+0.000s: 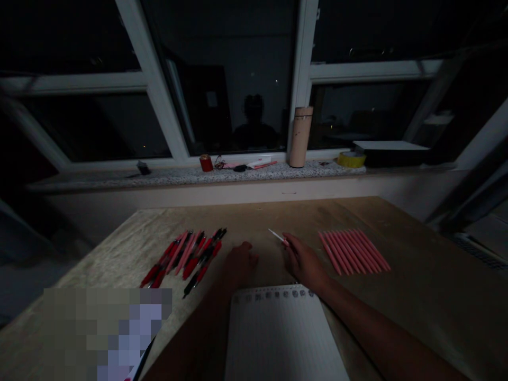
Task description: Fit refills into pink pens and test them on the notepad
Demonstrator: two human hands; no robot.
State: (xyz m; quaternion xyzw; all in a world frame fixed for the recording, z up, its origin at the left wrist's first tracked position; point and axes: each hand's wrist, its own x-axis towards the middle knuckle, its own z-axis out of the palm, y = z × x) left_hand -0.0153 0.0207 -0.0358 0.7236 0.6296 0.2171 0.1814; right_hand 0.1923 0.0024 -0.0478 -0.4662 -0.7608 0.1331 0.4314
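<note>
My right hand (304, 259) pinches a slim white-and-pink pen part (278, 236) above the table. Its thin pale end points away to the upper left, while the pink part sits at the fingertips. To its left, my left hand (241, 259) is loosely curled with a gap between thumb and fingers, and nothing shows in it. Beyond that hand's left side lies a spread of red, black and pink pens (184, 256). On the right, a neat row of pink pen barrels (354, 251) lies side by side. A ruled spiral notepad (278, 333) rests between my forearms.
The brown table (420, 296) reaches to the wall under a window. On the speckled sill (174, 179) stand a red roll (206, 163), a tan flask (300, 137), a yellow tape roll (351, 159) and a dark box (392, 156). A blurred-out patch covers the lower left.
</note>
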